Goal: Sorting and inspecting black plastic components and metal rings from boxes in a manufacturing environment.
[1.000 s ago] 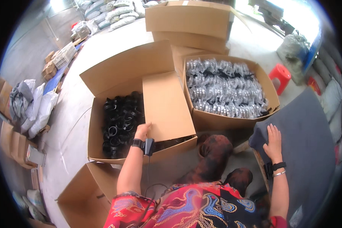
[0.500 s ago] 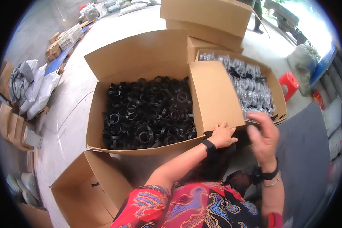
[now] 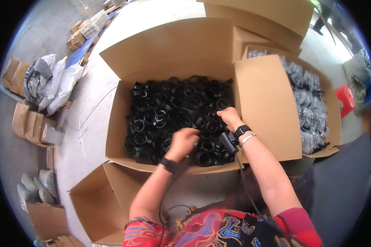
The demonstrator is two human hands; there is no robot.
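Note:
A large open cardboard box [image 3: 111,123] is filled with black plastic rings [image 3: 160,117], many with small tabs. My right hand [image 3: 230,117] is at the right side of the pile, its thumb and fingers pinched on a black plastic ring [image 3: 221,103]. Lower and nearer the middle, my left hand [image 3: 183,143] is over the rings with its fingers curled inward; what they hold, if anything, is hidden. Both wrists wear black bands, and a small black device on a cable hangs by the right one.
Right of the box, past its folded-out flap [image 3: 268,111], another carton [image 3: 336,123] holds clear-bagged pieces. An empty carton [image 3: 90,206] sits at the lower left. A red stool [image 3: 345,100] stands at the right. White sacks [image 3: 64,88] and cartons line the left.
My left hand has moved from the right flap's near corner into the box over the rings. My right hand has come left from beside the bagged pieces to the rings. The view has shifted.

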